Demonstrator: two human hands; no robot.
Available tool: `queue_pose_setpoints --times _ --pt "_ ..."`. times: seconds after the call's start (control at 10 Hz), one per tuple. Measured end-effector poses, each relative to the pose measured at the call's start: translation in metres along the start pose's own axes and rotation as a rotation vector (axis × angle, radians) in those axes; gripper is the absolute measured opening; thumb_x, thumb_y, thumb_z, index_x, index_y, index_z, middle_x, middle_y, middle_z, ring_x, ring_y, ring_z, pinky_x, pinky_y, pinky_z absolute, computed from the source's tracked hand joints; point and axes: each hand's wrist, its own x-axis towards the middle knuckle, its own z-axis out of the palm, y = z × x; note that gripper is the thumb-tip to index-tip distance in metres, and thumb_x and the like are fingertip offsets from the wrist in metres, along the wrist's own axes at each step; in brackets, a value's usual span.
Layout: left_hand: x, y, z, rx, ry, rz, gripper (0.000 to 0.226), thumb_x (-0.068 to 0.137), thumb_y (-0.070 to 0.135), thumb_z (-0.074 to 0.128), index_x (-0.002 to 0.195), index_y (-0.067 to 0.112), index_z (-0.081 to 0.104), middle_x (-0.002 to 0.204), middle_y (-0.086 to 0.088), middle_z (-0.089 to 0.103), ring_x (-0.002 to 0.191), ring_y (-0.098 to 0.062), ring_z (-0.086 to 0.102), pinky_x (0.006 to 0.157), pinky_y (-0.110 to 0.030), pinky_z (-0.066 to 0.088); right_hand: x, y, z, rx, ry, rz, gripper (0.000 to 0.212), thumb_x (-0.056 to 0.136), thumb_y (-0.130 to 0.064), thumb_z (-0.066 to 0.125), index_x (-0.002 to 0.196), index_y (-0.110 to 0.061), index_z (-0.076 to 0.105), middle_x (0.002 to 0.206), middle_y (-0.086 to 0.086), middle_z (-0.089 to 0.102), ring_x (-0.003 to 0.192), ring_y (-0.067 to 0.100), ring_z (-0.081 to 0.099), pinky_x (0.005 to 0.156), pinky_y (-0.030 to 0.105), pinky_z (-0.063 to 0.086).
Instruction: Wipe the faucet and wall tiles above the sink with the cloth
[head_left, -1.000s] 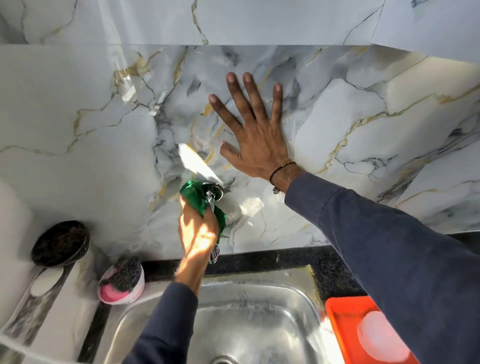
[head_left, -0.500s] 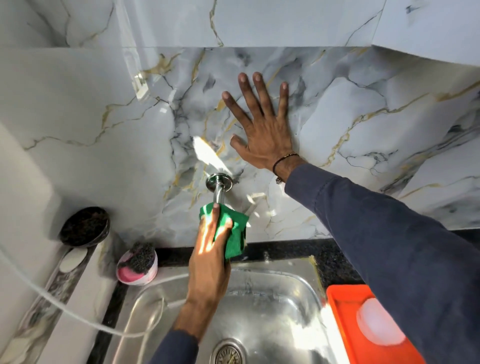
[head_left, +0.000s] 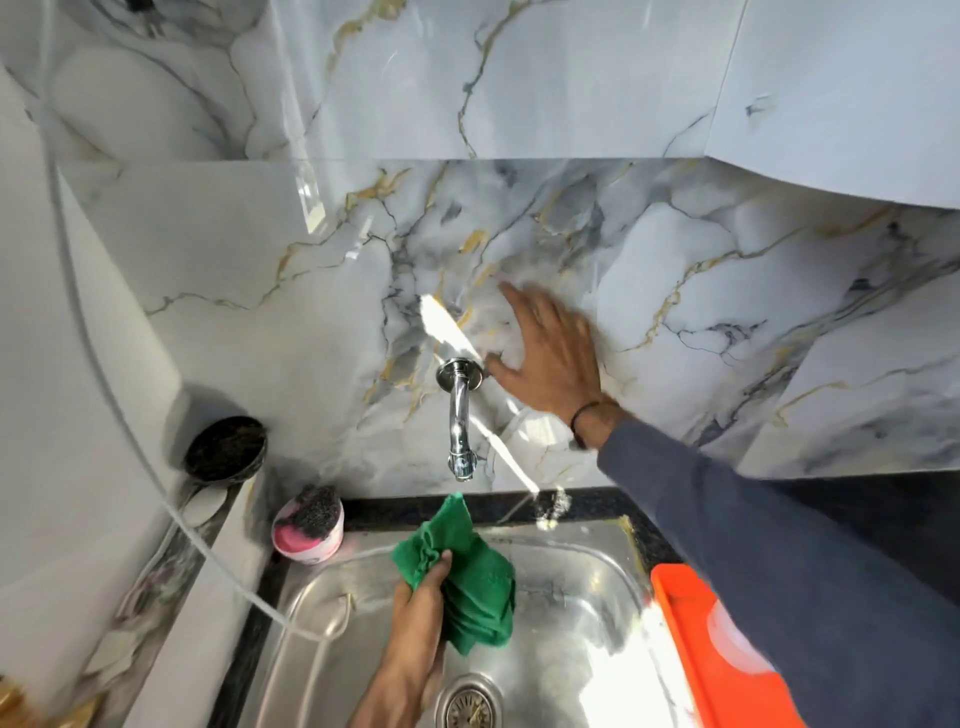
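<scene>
A chrome faucet (head_left: 458, 415) juts from the marble-patterned wall tiles (head_left: 675, 291) above a steel sink (head_left: 582, 613). My left hand (head_left: 418, 605) holds a crumpled green cloth (head_left: 467, 577) over the sink basin, below the faucet's spout and apart from it. My right hand (head_left: 550, 353) is blurred, fingers spread, lying against the tiles just right of the faucet's base.
An orange tray (head_left: 691, 649) with a white item sits right of the sink. A pink tub with a dark scrubber (head_left: 309, 525) and a dark round dish (head_left: 226, 449) stand at the left. A white hose (head_left: 156, 499) curves down into the sink. The drain (head_left: 467, 701) is at the bottom.
My left hand has dropped with the cloth from the faucet down over the sink, leaving the spout bare. My right hand has slid lower on the tiles towards the faucet base.
</scene>
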Motion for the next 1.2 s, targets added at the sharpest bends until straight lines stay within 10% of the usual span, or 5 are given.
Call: queue_pose_setpoints --times 0.2,0.4,0.6,0.8,1.2 --pt "-0.028 0.012 0.03 -0.228 -0.13 -0.036 0.039 0.102 0.036 0.06 0.133 0.015 0.068 0.12 -0.012 0.082 0.115 -0.034 0.075 0.105 -0.051 0.057 -0.163 0.017 0.045 0.993 -0.577 0.874 0.104 0.069 -0.084 0.069 0.144 -0.013 0.051 0.148 0.015 0.059 0.133 0.032 0.061 0.115 0.056 0.051" --pt "-0.049 -0.009 0.049 -0.034 -0.246 -0.04 0.042 0.096 0.034 0.065 0.13 0.011 0.071 0.123 -0.012 0.081 0.112 -0.029 0.078 0.093 -0.04 0.06 -0.244 0.037 0.055 1.528 -0.53 1.246 0.077 0.081 -0.032 0.081 0.14 0.011 0.057 0.138 0.039 0.062 0.127 0.056 0.063 0.106 0.063 0.056" --pt "-0.047 -0.03 0.048 0.101 -0.372 -0.12 0.056 0.097 0.06 0.053 0.119 0.014 0.074 0.118 -0.015 0.081 0.106 -0.034 0.077 0.095 -0.046 0.061 -0.269 0.096 0.015 1.319 -0.416 1.107 0.016 0.099 -0.007 0.068 0.111 0.003 0.07 0.112 0.03 0.072 0.09 0.029 0.067 0.079 0.035 0.053" --pt "-0.058 -0.112 0.109 0.703 -0.383 -0.021 0.014 0.092 -0.007 0.07 0.093 0.007 0.071 0.088 -0.019 0.078 0.053 -0.009 0.071 0.05 -0.02 0.058 -0.308 0.177 -0.009 0.909 -0.456 0.978 0.017 0.095 -0.006 0.076 0.082 -0.011 0.065 0.081 0.008 0.063 0.076 0.018 0.056 0.068 0.029 0.046" --pt "-0.075 -0.249 0.203 1.403 -0.33 0.129 0.044 0.082 0.018 0.072 0.122 0.0 0.064 0.121 -0.025 0.073 0.111 -0.04 0.072 0.094 -0.044 0.06 -0.406 0.289 -0.017 0.43 -0.644 1.042 0.052 0.076 -0.014 0.092 0.122 -0.012 0.068 0.105 0.004 0.064 0.096 0.02 0.061 0.088 0.028 0.054"
